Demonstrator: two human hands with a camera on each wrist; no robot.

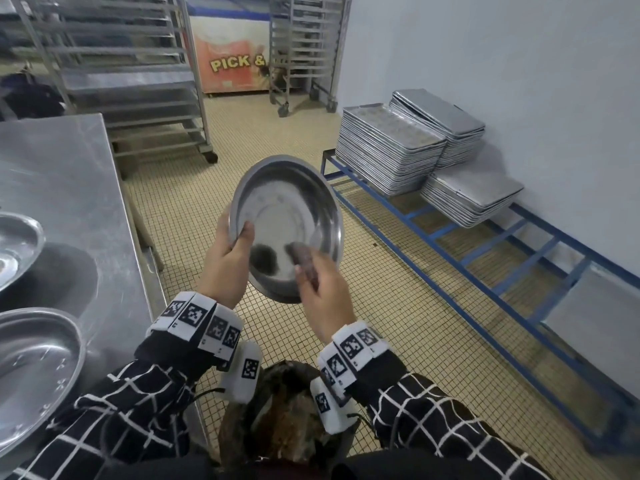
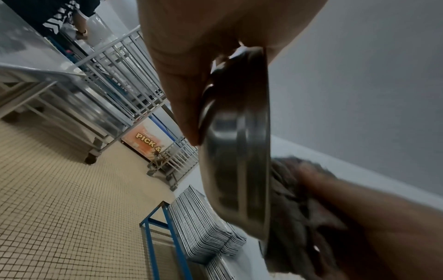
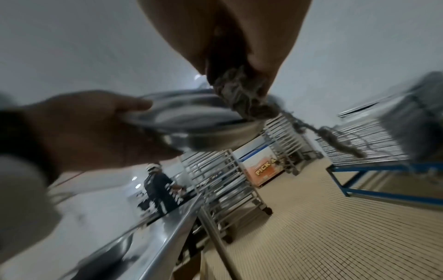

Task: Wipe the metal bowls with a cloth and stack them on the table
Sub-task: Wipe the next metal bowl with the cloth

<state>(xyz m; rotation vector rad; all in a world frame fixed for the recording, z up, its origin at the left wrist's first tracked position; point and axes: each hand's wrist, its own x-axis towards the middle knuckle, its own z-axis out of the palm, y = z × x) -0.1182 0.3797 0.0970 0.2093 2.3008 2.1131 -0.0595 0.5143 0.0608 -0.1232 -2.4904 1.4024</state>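
Mid-frame in the head view, the left hand [image 1: 225,258] pinches the rim of a metal bowl [image 1: 287,216], thumb over the inside edge and fingers behind, bowl tilted up toward the camera and held over the tiled floor [image 1: 398,323], not over the table [image 1: 62,188] at frame left. The right hand [image 1: 322,292] is curled round a bunched dark cloth [image 1: 303,259] and presses it to the bowl's lower inner wall; the right wrist view shows a frayed strand trailing off the cloth. Two more bowls [image 1: 31,365] sit on the table at the left edge, side by side, not yet stacked. Risks, as I judge them: the one-sided rim pinch could slip under wiping pressure and drop the bowl on the floor; the loose strand could snag the rim; the far, upper inner wall may get missed.
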